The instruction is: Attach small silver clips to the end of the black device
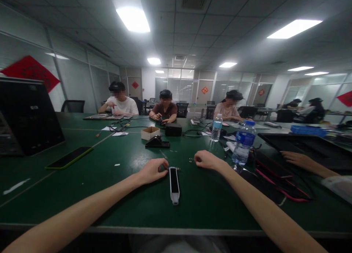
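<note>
Slim white device with black face (174, 183): lay flat on the green counter (214, 205), between the forearms, resting there unlifted.
Left grip (150, 171): curled beside the device's far end, near a thin rod-like piece (178, 169); whether the fingers clamped anything, I could not tell.
Right grip (205, 159): fingers curled together, low over the counter, apart from the device; anything inside was hidden.
Tiny ring-like pieces (190, 161): lay loose just beside the right fingers.
Progress: small-part handling seemed underway; whether those pieces were already removed or remained unfitted was unclear.
</note>
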A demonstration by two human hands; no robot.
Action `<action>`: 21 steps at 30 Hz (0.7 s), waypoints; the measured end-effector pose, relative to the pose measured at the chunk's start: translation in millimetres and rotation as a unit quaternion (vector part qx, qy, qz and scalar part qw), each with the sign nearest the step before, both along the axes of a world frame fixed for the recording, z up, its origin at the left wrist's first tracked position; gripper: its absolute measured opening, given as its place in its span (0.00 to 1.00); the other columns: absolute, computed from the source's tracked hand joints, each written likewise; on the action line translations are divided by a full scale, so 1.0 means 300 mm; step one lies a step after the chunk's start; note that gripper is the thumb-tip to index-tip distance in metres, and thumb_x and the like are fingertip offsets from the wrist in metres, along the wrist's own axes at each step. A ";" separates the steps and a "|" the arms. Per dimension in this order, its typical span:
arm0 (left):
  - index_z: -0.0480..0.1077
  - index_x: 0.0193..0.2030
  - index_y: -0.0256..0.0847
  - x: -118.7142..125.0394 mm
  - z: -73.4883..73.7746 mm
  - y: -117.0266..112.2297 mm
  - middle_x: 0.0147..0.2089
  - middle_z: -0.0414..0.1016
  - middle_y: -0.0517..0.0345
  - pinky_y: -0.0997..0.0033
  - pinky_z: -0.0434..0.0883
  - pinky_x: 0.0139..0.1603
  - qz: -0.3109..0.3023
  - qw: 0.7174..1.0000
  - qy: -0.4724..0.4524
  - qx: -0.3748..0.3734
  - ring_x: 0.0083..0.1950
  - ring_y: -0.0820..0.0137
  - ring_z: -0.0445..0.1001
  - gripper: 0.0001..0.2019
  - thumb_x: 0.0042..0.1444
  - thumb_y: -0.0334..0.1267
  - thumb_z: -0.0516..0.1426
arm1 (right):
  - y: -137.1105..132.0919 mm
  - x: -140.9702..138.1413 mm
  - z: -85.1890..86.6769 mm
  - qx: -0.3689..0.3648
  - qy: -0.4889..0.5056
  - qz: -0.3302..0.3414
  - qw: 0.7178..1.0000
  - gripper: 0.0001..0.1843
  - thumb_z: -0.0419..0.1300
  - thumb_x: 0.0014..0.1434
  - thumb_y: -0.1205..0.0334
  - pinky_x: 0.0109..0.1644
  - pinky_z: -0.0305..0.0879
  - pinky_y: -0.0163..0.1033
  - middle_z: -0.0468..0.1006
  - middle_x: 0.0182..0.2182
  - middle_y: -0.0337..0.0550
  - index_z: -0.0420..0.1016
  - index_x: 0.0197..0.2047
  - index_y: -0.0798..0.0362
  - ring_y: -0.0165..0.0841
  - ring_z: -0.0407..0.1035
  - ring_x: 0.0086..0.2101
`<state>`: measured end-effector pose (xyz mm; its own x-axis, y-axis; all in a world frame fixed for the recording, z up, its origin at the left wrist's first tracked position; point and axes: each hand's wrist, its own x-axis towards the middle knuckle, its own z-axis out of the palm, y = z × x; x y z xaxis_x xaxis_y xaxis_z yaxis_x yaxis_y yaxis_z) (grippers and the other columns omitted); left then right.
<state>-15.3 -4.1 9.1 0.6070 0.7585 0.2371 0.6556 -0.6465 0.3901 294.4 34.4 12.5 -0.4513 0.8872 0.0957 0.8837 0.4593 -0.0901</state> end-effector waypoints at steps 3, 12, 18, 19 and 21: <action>0.69 0.47 0.40 -0.001 -0.008 0.001 0.43 0.75 0.56 0.70 0.68 0.38 -0.009 0.999 0.021 0.027 0.37 0.68 0.72 0.11 0.57 0.40 0.57 | 0.001 -0.015 -0.003 0.006 -0.011 -0.005 1.000 0.05 0.60 0.55 0.66 0.35 0.61 0.33 0.77 0.35 0.44 0.76 0.35 0.54 0.33 0.70 0.34; 0.67 0.48 0.42 -0.005 -0.011 -0.002 0.46 0.74 0.55 0.69 0.68 0.40 -0.027 0.996 0.054 0.068 0.39 0.67 0.73 0.11 0.58 0.40 0.55 | -0.026 -0.054 0.012 0.020 -0.032 -0.033 0.999 0.10 0.59 0.53 0.71 0.35 0.59 0.33 0.78 0.34 0.46 0.75 0.40 0.54 0.34 0.72 0.34; 0.67 0.48 0.41 -0.003 -0.006 -0.010 0.46 0.74 0.54 0.69 0.68 0.40 -0.035 0.995 0.049 0.084 0.38 0.67 0.73 0.12 0.60 0.42 0.53 | -0.032 -0.057 0.011 0.020 -0.029 -0.025 0.999 0.09 0.58 0.54 0.70 0.36 0.60 0.33 0.78 0.36 0.47 0.74 0.40 0.55 0.35 0.72 0.35; 0.67 0.48 0.41 -0.002 -0.004 -0.012 0.46 0.74 0.54 0.68 0.68 0.41 -0.036 0.994 0.048 0.087 0.38 0.67 0.73 0.12 0.61 0.43 0.53 | -0.031 -0.055 0.011 0.018 -0.025 -0.023 0.999 0.09 0.58 0.55 0.70 0.35 0.60 0.33 0.78 0.36 0.47 0.73 0.41 0.55 0.35 0.72 0.35; 0.67 0.48 0.40 0.000 0.001 -0.017 0.46 0.74 0.53 0.68 0.68 0.41 -0.038 0.994 0.048 0.087 0.38 0.67 0.74 0.12 0.61 0.43 0.52 | -0.029 -0.052 0.010 0.015 -0.022 -0.022 0.999 0.09 0.57 0.55 0.70 0.36 0.60 0.33 0.78 0.36 0.47 0.73 0.41 0.55 0.35 0.72 0.35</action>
<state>-15.4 -9.1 9.3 0.6876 0.6616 0.2990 0.6307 -0.7483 0.2053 278.9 25.8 15.5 -0.4173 0.9029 0.1035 0.9055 0.4227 -0.0364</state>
